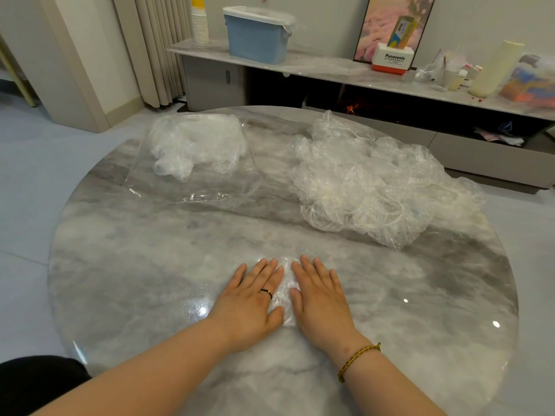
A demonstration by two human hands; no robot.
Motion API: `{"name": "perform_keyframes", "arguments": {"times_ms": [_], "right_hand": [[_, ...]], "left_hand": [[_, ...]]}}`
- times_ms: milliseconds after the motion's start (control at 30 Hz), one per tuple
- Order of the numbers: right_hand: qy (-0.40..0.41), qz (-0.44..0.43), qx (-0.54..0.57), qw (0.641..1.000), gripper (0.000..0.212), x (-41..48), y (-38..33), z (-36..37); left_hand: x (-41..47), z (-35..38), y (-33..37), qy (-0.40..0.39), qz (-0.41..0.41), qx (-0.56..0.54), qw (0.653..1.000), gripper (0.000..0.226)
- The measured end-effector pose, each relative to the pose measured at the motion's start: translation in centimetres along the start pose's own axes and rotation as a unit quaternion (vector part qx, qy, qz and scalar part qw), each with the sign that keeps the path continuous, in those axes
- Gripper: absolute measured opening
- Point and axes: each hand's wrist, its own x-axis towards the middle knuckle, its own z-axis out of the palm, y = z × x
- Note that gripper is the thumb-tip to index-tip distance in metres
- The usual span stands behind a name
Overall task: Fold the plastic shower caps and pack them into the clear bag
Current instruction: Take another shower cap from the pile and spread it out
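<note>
**A:** From the left, what is there, and how many?

**B:** One clear bag (192, 163) lies flat in the upper left of the round marble table (135, 280). It holds a white bunch of caps (195, 145) at its far end. I can't count those.

**A:** And in the middle?

**B:** Two hands, with one folded cap (285, 292) under them at lower centre. The left hand (252, 301), which wears a dark ring (266, 293), lies flat with its fingers straight and presses down on the cap's left side. The right hand (321, 298), with a braided bracelet (357, 360) at the wrist, presses the right side in the same way. Neither hand grips anything.

**A:** Further right?

**B:** One pile of loose caps (375, 181) sits in the upper right. They are too tangled to count.

**A:** How does the folded cap look?

**B:** It is a small, flattened, see-through packet, finely wrinkled, and it shows only in the gap between the hands and just past the fingertips.

**A:** What about edges and room?

**B:** The bag's mouth end faces the person, and its left side lies near the table's left rim. The pile reaches close to the right rim. A bare band of marble runs between the bag and the pile, and there is bare table on both sides of the hands. The hands are well apart from both the bag and the pile.
</note>
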Motion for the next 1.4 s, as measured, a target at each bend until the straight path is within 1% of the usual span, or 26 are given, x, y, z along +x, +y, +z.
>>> {"name": "perform_keyframes", "arguments": {"times_ms": [33,133,167,233,300,367,433,500,567,667,700,733,767,800,833,867,900,967,1000,1067,1133,1167,1233,1300,1367,1400], "right_hand": [[-0.003,-0.001,0.002,1.0,0.097,-0.1,0.0,0.0],[-0.018,0.002,0.03,0.999,0.058,0.1,0.2,-0.6],[-0.009,-0.003,0.043,0.999,0.055,0.0,0.2,-1.1],[0.038,-0.03,0.068,0.996,0.051,-0.1,0.3,-2.6],[0.06,-0.087,0.052,0.993,0.049,-0.5,0.3,-4.0],[0.014,-0.131,-0.014,0.991,0.056,-1.2,0.2,-4.7],[-0.062,-0.129,-0.066,0.987,0.051,-1.7,0.3,-4.5],[-0.083,-0.117,-0.064,0.988,0.052,-1.8,0.4,-4.2],[-0.054,-0.114,-0.056,0.99,0.045,-1.4,0.4,-3.9],[-0.003,-0.104,-0.046,0.993,0.031,-0.8,0.4,-3.7],[0.014,-0.096,-0.037,0.995,0.029,-0.7,0.4,-3.7],[0.031,-0.086,-0.018,0.996,0.027,-0.7,0.4,-3.7],[0.047,-0.077,0.016,0.996,0.025,-0.6,0.4,-3.8],[0.063,-0.067,0.06,0.994,0.021,-0.6,0.4,-3.8],[0.077,-0.053,0.12,0.988,0.016,-0.5,0.4,-3.9],[0.087,-0.037,0.192,0.977,0.01,-0.5,0.3,-4.2],[0.096,-0.022,0.27,0.958,0.011,-0.6,0.1,-4.4],[0.077,0.005,0.399,0.914,0.035,-0.6,-0.3,-4.6],[0.051,0.017,0.44,0.897,0.04,-0.6,-0.5,-4.7],[0.01,0.019,0.492,0.871,0.027,-0.6,-0.8,-4.6],[0.013,0.033,0.505,0.862,0.012,-0.6,-1.2,-4.4],[0.025,0.05,0.504,0.862,0.01,-0.5,-1.4,-4.3],[0.04,0.081,0.524,0.847,0.01,-0.6,-1.4,-4.4],[0.036,0.101,0.558,0.823,0.012,-0.6,-1.5,-4.8],[0.032,0.118,0.578,0.807,0.013,-0.6,-1.3,-4.9],[0.031,0.123,0.581,0.804,0.013,-0.6,-1.3,-4.9]], "left_hand": [[0.0,0.0,0.0,-0.001,-0.001,-0.002,1.0,0.103],[0.2,0.0,-0.2,-0.013,-0.002,-0.011,1.0,0.097],[0.2,0.0,-0.3,-0.019,-0.004,-0.019,1.0,0.093],[0.2,-0.3,-0.4,-0.026,-0.01,-0.045,0.999,0.081],[0.3,-0.7,-0.5,-0.019,-0.013,-0.087,0.996,0.072],[0.3,-0.9,-0.7,-0.009,-0.016,-0.12,0.993,0.071],[0.5,-1.1,-0.8,0.002,-0.016,-0.159,0.987,0.067],[0.7,-1.3,-0.9,0.017,-0.022,-0.206,0.978,0.065],[0.6,-1.8,-1.0,0.025,-0.021,-0.229,0.973,0.073],[-0.1,-2.0,-1.3,0.027,0.024,-0.166,0.985,0.118],[-0.2,-2.0,-1.5,0.041,0.041,-0.136,0.989,0.123],[-0.4,-2.0,-1.6,0.061,0.06,-0.105,0.991,0.118],[-0.3,-2.0,-1.6,0.102,0.086,-0.072,0.988,0.101],[-0.2,-2.2,-1.5,0.148,0.102,-0.053,0.982,0.078],[-0.1,-2.2,-1.5,0.196,0.101,-0.058,0.974,0.056],[0.0,-1.9,-1.6,0.248,0.098,-0.089,0.96,0.041],[0.1,-1.8,-1.6,0.275,0.086,-0.135,0.948,0.033],[-0.2,-2.9,-1.3,0.23,0.021,-0.272,0.934,0.019],[-0.4,-3.3,-1.1,0.195,-0.003,-0.331,0.923,0.017],[-0.4,-3.4,-1.3,0.169,-0.043,-0.385,0.906,0.033],[-0.3,-3.4,-1.7,0.139,-0.064,-0.41,0.899,0.031],[-0.4,-3.6,-1.9,0.109,-0.073,-0.425,0.896,0.032],[-0.7,-4.3,-2.4,0.069,-0.07,-0.426,0.899,0.033],[-0.9,-6.1,-3.6,0.097,-0.092,-0.402,0.906,0.021],[-0.9,-8.2,-5.4,0.173,-0.138,-0.373,0.901,0.019],[-0.7,-9.1,-6.7,0.212,-0.171,-0.354,0.895,0.022]]}}
